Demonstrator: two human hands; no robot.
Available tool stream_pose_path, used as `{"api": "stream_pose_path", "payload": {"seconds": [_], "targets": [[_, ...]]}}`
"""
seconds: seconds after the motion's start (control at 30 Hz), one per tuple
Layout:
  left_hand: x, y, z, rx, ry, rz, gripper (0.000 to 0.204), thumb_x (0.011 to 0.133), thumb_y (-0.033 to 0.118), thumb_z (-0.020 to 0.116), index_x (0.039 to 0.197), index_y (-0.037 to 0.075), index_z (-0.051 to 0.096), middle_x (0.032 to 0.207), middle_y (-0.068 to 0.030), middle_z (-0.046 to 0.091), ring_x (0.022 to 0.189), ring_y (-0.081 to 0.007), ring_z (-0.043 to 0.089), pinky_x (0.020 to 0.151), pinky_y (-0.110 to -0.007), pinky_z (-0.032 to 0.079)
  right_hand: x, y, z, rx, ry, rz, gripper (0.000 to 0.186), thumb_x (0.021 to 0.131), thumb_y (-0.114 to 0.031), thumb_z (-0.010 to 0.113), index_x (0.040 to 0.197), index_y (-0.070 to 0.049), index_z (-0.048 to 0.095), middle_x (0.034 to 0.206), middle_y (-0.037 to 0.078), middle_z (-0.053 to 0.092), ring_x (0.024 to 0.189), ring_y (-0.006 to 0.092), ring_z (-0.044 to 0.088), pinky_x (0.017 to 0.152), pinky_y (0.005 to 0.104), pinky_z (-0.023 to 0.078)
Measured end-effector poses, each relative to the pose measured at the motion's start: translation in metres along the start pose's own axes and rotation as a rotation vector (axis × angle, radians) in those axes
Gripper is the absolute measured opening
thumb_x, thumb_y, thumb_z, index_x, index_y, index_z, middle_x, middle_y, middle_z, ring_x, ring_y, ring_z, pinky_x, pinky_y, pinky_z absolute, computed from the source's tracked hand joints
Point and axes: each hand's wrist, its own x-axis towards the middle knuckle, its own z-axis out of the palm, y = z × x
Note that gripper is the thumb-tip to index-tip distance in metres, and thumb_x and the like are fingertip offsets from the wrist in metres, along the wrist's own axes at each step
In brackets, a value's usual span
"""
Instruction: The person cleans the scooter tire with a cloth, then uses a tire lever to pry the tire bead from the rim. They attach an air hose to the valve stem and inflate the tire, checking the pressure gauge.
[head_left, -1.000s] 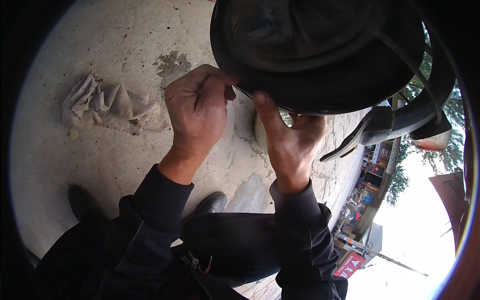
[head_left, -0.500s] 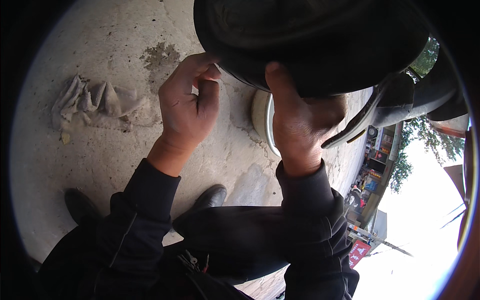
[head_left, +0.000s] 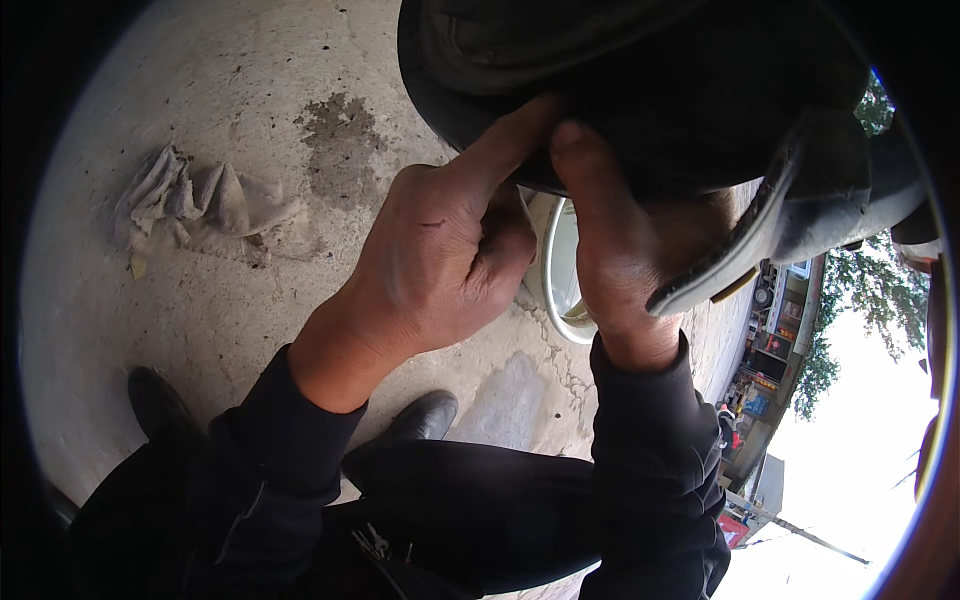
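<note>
Left hand: index against black part above, rest curled, grip unclear; right hand grasping its edge.

Two hands: one left hand, one right hand. One large black rounded piece; one crumpled grey cloth at left; one pale bucket; two dark shoes.

1 head cam, wide fisheye, pretty close abv the fingers, facing dn, w/ floor below 'em.
</note>
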Motion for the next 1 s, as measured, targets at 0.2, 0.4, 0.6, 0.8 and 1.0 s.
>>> {"api": "stream_pose_path", "payload": {"seconds": [0.2,0.4,0.6,0.8,1.0], "targets": [[-0.006,-0.021,-0.010,0.237,-0.041,-0.234,0.072,0.080,-0.007,0.060,0.149,0.003,0.047,0.057,-0.0073,0.059,0.047,-0.0185,0.062,0.050,-0.029,0.049,-0.006,-0.003,-0.017,-0.270,-0.091,-0.044,0.056,0.092,-0.036,0.064,0.144,-0.017,0.054,0.142,0.004,0.055,0.128,0.0260,0.055,0.103,0.0401,0.050],[-0.013,-0.041,-0.011,0.470,-0.010,-0.094,0.076,0.078,-0.005,0.063,0.152,0.010,0.048,0.057,-0.0071,0.058,0.046,-0.0218,0.061,0.049,-0.031,0.050,0.004,-0.013,-0.020,-0.443,-0.024,-0.086,0.051,0.091,-0.031,0.066,0.140,-0.020,0.060,0.134,0.001,0.060,0.123,0.0260,0.058,0.096,0.0410,0.051],[-0.018,-0.062,-0.020,0.706,0.042,0.017,0.072,0.080,-0.001,0.063,0.150,0.012,0.049,0.061,-0.0069,0.060,0.049,-0.0234,0.063,0.049,-0.033,0.052,0.015,-0.018,-0.026,-0.420,0.047,-0.071,0.041,0.089,-0.028,0.073,0.127,-0.018,0.066,0.117,0.001,0.064,0.105,0.0241,0.062,0.080,0.0378,0.051],[-0.063,-0.089,-0.077,0.822,0.120,-0.539,0.033,0.086,0.013,0.074,0.117,0.004,0.066,0.083,-0.0040,0.070,0.066,-0.0201,0.070,0.063,-0.035,0.057,0.032,-0.028,-0.036,-0.305,0.102,0.027,0.031,0.087,-0.026,0.081,0.114,-0.015,0.071,0.100,0.002,0.067,0.086,0.0222,0.066,0.065,0.0345,0.051],[-0.042,-0.109,-0.115,0.723,0.166,-0.418,0.046,0.093,0.017,0.074,0.133,0.002,0.059,0.131,-0.0180,0.058,0.094,-0.0234,0.065,0.078,-0.034,0.058,0.058,-0.044,-0.042,0.071,0.160,0.258,0.034,0.087,-0.030,0.083,0.112,-0.011,0.072,0.096,0.003,0.070,0.082,0.0215,0.069,0.063,0.0338,0.053]]}}
